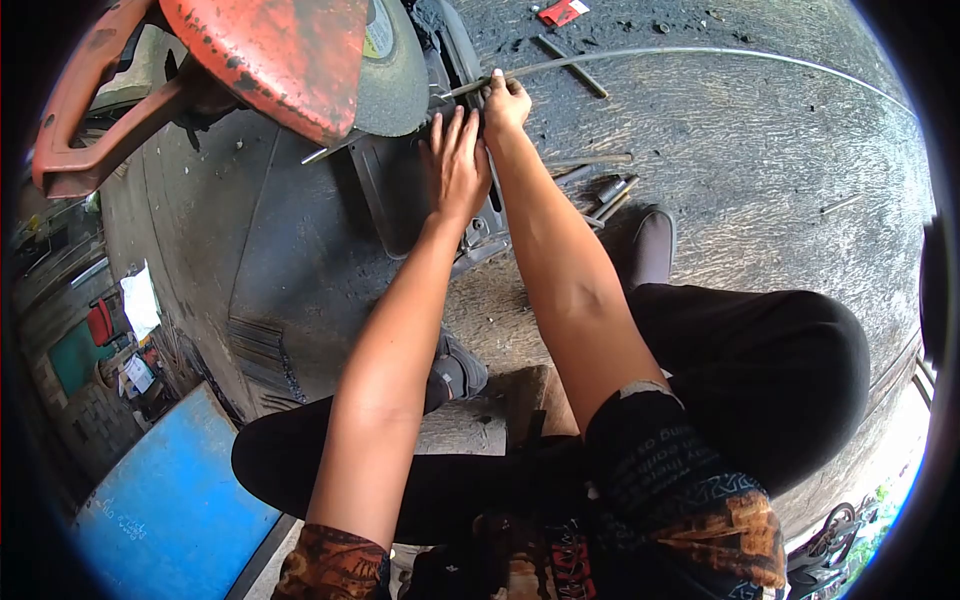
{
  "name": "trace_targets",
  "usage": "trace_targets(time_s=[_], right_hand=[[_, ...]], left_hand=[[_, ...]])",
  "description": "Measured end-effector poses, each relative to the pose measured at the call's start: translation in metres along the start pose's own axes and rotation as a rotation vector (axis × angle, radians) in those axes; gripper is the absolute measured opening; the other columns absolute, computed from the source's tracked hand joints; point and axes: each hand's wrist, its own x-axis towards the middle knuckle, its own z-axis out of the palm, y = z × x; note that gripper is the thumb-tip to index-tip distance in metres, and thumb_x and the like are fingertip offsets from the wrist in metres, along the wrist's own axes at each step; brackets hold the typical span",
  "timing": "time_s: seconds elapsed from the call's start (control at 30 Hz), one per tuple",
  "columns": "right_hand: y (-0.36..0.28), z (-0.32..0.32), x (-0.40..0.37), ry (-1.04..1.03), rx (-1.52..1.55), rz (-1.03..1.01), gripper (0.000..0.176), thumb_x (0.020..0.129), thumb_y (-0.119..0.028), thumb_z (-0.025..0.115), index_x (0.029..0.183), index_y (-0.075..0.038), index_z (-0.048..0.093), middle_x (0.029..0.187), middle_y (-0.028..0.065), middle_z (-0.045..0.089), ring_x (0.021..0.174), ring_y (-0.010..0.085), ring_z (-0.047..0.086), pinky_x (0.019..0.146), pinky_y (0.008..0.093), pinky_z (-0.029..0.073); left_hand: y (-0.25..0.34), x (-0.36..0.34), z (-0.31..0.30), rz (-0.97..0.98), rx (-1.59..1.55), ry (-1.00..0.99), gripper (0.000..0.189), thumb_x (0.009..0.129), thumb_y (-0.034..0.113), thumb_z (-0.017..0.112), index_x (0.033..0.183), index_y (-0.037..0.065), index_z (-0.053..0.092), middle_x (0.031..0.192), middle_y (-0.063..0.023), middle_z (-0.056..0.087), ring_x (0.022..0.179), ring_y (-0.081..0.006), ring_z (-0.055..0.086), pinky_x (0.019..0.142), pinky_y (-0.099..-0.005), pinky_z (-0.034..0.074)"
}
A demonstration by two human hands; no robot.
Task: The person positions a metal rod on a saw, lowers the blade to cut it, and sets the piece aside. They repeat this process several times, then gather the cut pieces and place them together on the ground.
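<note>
A long thin metal rod runs from the cut-off saw's vise out to the far right. My right hand is closed round it near the saw, thumb on top. Beside it, my left hand lies with fingers stretched out on the dark metal base of the saw, touching the vise area. Above and left of both hands is the abrasive disc, partly covered by a worn red guard. A short rod end sticks out below the guard.
The red saw handle reaches left. Short metal pieces lie right of the base, near my shoe. A loose bar and a red packet lie farther off. A blue panel stands at lower left.
</note>
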Motion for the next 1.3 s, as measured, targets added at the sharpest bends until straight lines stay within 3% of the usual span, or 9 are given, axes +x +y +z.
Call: trace_targets(time_s=[0.13, 0.3, 0.43, 0.5, 0.83, 0.9, 1.3], right_hand=[[-0.006, 0.001, -0.006, -0.002, -0.025, 0.044, 0.027, 0.090, -0.025, 0.066, 0.087, 0.002, 0.069, 0.080, 0.0083, 0.069, 0.070, 0.0155, 0.061, 0.070, 0.0324, 0.050], [-0.001, 0.003, -0.001, 0.038, -0.071, 0.000, 0.029, 0.089, -0.025, 0.067, 0.091, 0.003, 0.070, 0.083, 0.0126, 0.071, 0.075, 0.0196, 0.065, 0.075, 0.0352, 0.051], [-0.008, 0.004, -0.007, 0.073, -0.088, 0.010, 0.030, 0.090, -0.025, 0.066, 0.092, 0.004, 0.070, 0.085, 0.0141, 0.072, 0.076, 0.0211, 0.066, 0.076, 0.0360, 0.051], [-0.014, 0.004, -0.011, 0.072, -0.079, 0.041, 0.030, 0.089, -0.026, 0.066, 0.094, 0.004, 0.070, 0.086, 0.0146, 0.072, 0.077, 0.0215, 0.066, 0.077, 0.0359, 0.051], [-0.006, 0.006, -0.005, 0.086, -0.078, -0.002, 0.030, 0.089, -0.025, 0.067, 0.096, 0.004, 0.071, 0.089, 0.0164, 0.072, 0.081, 0.0227, 0.067, 0.080, 0.0361, 0.051], [-0.011, 0.005, -0.008, 0.094, -0.102, 0.034, 0.031, 0.088, -0.026, 0.068, 0.097, 0.004, 0.071, 0.090, 0.0168, 0.072, 0.082, 0.0239, 0.068, 0.081, 0.0364, 0.051], [-0.001, 0.006, 0.001, 0.114, -0.086, 0.061, 0.032, 0.087, -0.026, 0.069, 0.098, 0.003, 0.071, 0.093, 0.0182, 0.072, 0.086, 0.0262, 0.068, 0.083, 0.0374, 0.051]], left_hand=[[0.001, 0.001, -0.002, -0.003, -0.024, 0.018, 0.047, 0.094, 0.020, 0.043, 0.140, 0.015, 0.047, 0.149, -0.0091, 0.039, 0.141, -0.0364, 0.025, 0.112, -0.0615, 0.019], [-0.003, 0.000, -0.001, 0.043, -0.051, 0.075, 0.050, 0.089, 0.008, 0.042, 0.139, 0.005, 0.047, 0.146, -0.0168, 0.042, 0.138, -0.0413, 0.029, 0.115, -0.0497, 0.023], [-0.006, 0.001, -0.001, 0.047, -0.102, 0.074, 0.054, 0.087, 0.012, 0.045, 0.142, 0.011, 0.045, 0.149, -0.0120, 0.039, 0.140, -0.0403, 0.026, 0.112, -0.0580, 0.020], [-0.003, 0.000, -0.003, 0.052, -0.067, 0.072, 0.053, 0.086, 0.004, 0.043, 0.139, 0.003, 0.046, 0.145, -0.0188, 0.043, 0.137, -0.0427, 0.030, 0.116, -0.0474, 0.021], [-0.006, 0.002, -0.002, 0.066, -0.062, 0.074, 0.054, 0.085, 0.002, 0.043, 0.139, 0.002, 0.046, 0.145, -0.0193, 0.042, 0.137, -0.0422, 0.031, 0.117, -0.0472, 0.021], [-0.010, 0.002, -0.001, 0.075, -0.092, 0.085, 0.056, 0.087, 0.011, 0.046, 0.142, 0.011, 0.044, 0.149, -0.0119, 0.040, 0.139, -0.0411, 0.029, 0.113, -0.0561, 0.023], [-0.009, 0.004, -0.001, 0.030, -0.142, 0.077, 0.055, 0.087, 0.009, 0.044, 0.142, 0.011, 0.044, 0.147, -0.0148, 0.040, 0.138, -0.0411, 0.031, 0.112, -0.0558, 0.024]])
